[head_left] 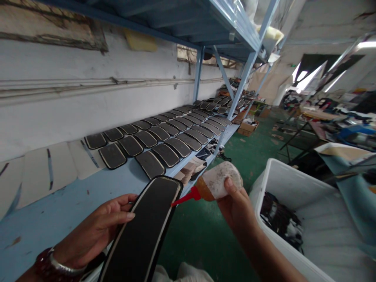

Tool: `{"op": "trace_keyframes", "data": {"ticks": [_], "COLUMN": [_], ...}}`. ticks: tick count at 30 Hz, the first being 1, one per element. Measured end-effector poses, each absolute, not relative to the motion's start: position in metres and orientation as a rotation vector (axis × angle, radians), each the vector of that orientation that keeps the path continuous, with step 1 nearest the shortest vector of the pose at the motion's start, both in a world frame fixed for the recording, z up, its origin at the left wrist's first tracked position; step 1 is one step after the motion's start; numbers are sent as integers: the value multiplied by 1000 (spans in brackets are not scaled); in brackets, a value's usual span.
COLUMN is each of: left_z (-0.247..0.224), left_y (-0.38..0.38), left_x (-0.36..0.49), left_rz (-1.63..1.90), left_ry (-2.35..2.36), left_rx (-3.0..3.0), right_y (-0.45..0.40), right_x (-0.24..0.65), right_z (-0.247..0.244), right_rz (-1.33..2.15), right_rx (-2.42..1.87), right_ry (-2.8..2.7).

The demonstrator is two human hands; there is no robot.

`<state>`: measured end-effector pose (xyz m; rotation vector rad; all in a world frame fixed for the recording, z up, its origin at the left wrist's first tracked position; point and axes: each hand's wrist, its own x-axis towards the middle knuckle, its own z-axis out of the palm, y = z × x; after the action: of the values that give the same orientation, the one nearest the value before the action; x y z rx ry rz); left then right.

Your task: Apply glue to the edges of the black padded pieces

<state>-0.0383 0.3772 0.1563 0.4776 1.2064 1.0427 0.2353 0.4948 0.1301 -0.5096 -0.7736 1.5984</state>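
A long black panel (143, 231) with rounded corners and a pale line inside its rim is held tilted at the bottom centre. My left hand (100, 223) grips its left edge, thumb on top and fingers beneath. In my right hand (236, 199) is a glue bottle (220, 182), whitish and stained, with amber liquid near its neck. Its red nozzle (188, 196) points left, and the tip meets the pale line at the panel's right edge. Behind, rows of similar dark panels (169, 154) lie on a blue shelf (117, 184).
Pale sheets (60, 162) lie on the shelf at left. A blue post (242, 82) rises at its front edge, under an upper shelf (164, 19). At right stands a white bin (264, 188) holding dark pieces. A cardboard box (248, 127) sits on the green floor (246, 152).
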Motion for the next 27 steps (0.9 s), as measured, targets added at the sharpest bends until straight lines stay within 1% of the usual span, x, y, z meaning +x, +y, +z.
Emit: {"op": "trace_keyframes", "data": {"ticks": [9,16,23,27], "left_z": [151,148,143,140], "left_y": [381,384,386,387], "left_x": [-37,-41,-45,-49], "left_rz": [1140,1201,1263,1345], "left_ry": [1258,1298,1324,1301], "left_rx": [439,385,389,290], "right_y": [473,459,447,442], "right_x": [232,233,235,234], "right_z": [124,121,114,116], "right_rz": [1659,1743,1828,1869], "right_rx": [-557,-460,-462,-472], "right_ry": [-854,-963,-985,-998]}}
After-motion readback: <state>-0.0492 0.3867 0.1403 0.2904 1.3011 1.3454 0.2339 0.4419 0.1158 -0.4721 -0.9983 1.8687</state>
